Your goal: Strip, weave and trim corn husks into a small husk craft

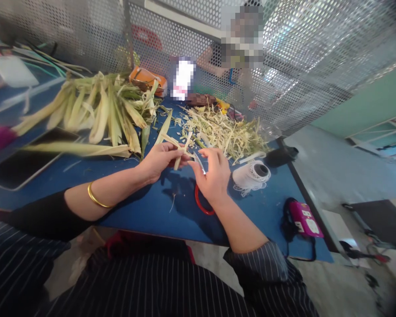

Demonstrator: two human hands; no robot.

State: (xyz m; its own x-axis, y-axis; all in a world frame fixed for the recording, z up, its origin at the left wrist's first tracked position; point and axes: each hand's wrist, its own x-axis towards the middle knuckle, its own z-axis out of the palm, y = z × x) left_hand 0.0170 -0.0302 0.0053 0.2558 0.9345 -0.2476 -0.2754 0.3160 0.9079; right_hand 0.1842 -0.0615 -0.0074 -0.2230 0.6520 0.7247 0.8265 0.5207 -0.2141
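My left hand (pixel 161 159) pinches a small bundle of folded pale corn husk strips (pixel 177 164), whose ends stick out in several directions. Close beside it, my right hand (pixel 214 172) is closed around a pair of scissors (pixel 204 205). Their red handle loop shows below my palm, and a piece of the metal blade appears between thumb and fingers, near the husk bundle. Whether the blades touch the husk cannot be made out. A loose pile of husk trimmings (pixel 229 134) lies just beyond both hands.
Long corn husks (pixel 102 110) are heaped at the left, partly over a dark phone-like slab (pixel 29 158). A white thread spool (pixel 251 175) and a magenta device (pixel 305 219) lie at the right of the blue table (pixel 171 215). A perforated metal screen (pixel 185 33) stands behind; a person sits beyond it.
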